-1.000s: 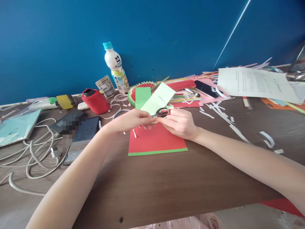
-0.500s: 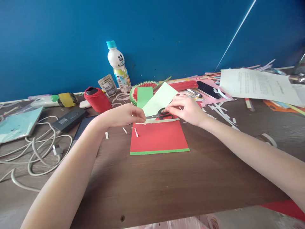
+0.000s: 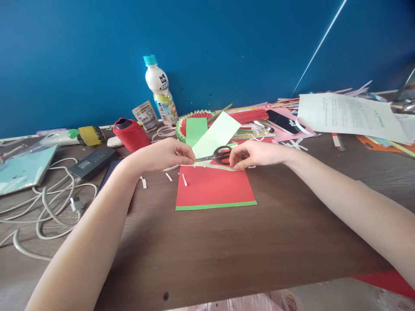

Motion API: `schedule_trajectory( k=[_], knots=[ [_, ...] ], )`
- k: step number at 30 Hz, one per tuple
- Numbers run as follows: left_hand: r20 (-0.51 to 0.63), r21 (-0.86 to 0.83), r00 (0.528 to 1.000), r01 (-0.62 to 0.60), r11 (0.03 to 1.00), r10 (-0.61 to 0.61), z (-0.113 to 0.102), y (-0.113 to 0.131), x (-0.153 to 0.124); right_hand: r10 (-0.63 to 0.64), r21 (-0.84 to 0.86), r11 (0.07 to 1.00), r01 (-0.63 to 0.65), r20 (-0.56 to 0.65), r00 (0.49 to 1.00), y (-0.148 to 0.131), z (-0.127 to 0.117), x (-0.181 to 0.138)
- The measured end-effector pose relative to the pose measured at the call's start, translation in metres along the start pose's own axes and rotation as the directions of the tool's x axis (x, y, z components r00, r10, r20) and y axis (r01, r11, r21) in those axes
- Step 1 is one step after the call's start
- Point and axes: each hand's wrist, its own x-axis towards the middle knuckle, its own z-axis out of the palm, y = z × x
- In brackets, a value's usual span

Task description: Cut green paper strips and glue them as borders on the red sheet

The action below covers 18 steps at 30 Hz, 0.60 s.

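A red sheet of paper (image 3: 215,186) lies flat on the table, with a green strip (image 3: 216,205) along its near edge. A thin pale-green paper strip (image 3: 223,167) runs across its far edge. My left hand (image 3: 170,153) pinches that strip's left end, while the fingertips of my right hand (image 3: 254,153) are closed on its right end. Black-handled scissors (image 3: 222,154) lie just beyond the strip between both hands, their blade tips close to my left fingers. Behind them rest a pale-green sheet (image 3: 217,134) and a darker green piece (image 3: 196,131).
A bottle (image 3: 161,90) leans by the blue wall, near a red thread spool (image 3: 131,136). White cables (image 3: 48,211) and a black box (image 3: 94,163) lie left. Paper scraps (image 3: 143,182), a phone (image 3: 283,122) and a printed sheet (image 3: 346,114) are also around.
My right hand has moved down from beside the scissors' handles to the pale strip's right end and taken hold of it. My left hand stays at the strip's left end.
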Motion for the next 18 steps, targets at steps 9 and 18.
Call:
schedule_trajectory(
  k=[9, 18],
  knots=[
    [0.011, 0.029, 1.0, 0.028, 0.999, -0.028, -0.002, 0.002, 0.0, 0.003, 0.002, 1.0, -0.003, 0.03, 1.0, 0.001, 0.003, 0.003],
    [0.379, -0.033, 0.926, 0.007, 0.999, 0.006, 0.005, -0.001, 0.003, 0.054, 0.033, 0.997, -0.068, 0.318, 0.947, -0.011, -0.002, -0.007]
  ],
)
